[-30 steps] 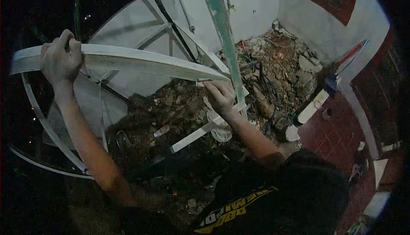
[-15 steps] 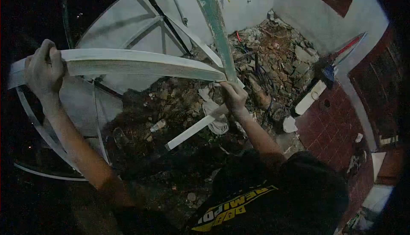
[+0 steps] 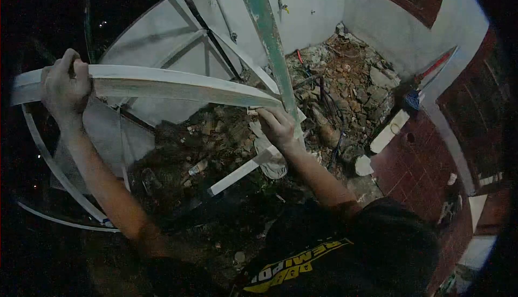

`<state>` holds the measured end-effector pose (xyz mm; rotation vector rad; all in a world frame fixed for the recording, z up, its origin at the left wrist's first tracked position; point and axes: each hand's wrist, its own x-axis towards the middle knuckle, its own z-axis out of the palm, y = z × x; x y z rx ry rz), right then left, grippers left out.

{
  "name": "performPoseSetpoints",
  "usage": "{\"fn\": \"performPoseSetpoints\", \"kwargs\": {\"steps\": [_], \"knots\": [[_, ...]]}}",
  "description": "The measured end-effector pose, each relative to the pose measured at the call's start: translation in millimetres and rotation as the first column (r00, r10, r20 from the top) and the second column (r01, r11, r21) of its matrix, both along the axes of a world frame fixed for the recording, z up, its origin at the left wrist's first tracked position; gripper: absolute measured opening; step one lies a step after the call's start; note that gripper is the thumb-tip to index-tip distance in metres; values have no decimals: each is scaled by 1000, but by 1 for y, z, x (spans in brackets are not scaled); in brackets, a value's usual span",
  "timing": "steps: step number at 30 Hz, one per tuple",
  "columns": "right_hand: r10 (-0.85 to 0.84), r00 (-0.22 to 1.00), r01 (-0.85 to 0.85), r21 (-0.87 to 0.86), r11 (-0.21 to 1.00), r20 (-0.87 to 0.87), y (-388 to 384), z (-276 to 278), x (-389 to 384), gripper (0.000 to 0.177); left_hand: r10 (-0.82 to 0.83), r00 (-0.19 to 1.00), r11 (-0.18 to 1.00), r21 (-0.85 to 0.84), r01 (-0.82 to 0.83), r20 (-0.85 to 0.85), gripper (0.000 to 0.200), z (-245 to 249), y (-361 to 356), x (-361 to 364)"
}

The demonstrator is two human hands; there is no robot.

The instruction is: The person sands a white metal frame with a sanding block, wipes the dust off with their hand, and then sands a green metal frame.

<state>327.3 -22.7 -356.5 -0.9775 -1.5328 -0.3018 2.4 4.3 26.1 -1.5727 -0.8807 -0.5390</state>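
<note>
A long white beam (image 3: 172,85) runs from the left edge to the middle, its right end close to an upright green post (image 3: 267,32). My left hand (image 3: 67,86) is wrapped over the beam near its left end. At the beam's right part, my right hand (image 3: 277,127) has its fingers closed on a small pale piece (image 3: 252,111) at the beam's lower edge, left of the post. A white bar (image 3: 240,174) slants down and left below my right hand, with a pale cloth or bag (image 3: 274,164) behind it.
Broken rubble (image 3: 361,81) lies by the white wall (image 3: 318,0). Metal frame bars (image 3: 59,173) stand at left. A broom-like tool (image 3: 413,100) leans at the right, near a pale block (image 3: 390,131) and red tiles (image 3: 407,162).
My right hand has moved left along the beam's underside, away from the green post. My left hand has shifted slightly right and still grips the beam.
</note>
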Motion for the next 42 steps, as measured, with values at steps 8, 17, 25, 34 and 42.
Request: {"fn": "performPoseSetpoints", "kwargs": {"steps": [8,17,25,34,42], "knots": [[310,950,-311,-76,947,-25,-21,-7,24,24,61,998,989,-133,-59,10,23,11,4,-11],[113,992,-117,72,990,54,6,24,1,32,26,999,999,-47,-25,28,16,3,0,0],[45,996,-47,28,998,71,3,-4,10,31,80,995,995,-61,-84,-58,22,7,-1,-13],[153,988,-153,-10,988,23,-22,-33,19,36,39,998,993,-113,-43,-43,22,9,3,-13],[59,997,-58,-14,998,47,0,9,6,33,-12,999,1000,-26,11,-44,20,7,-2,2]]}}
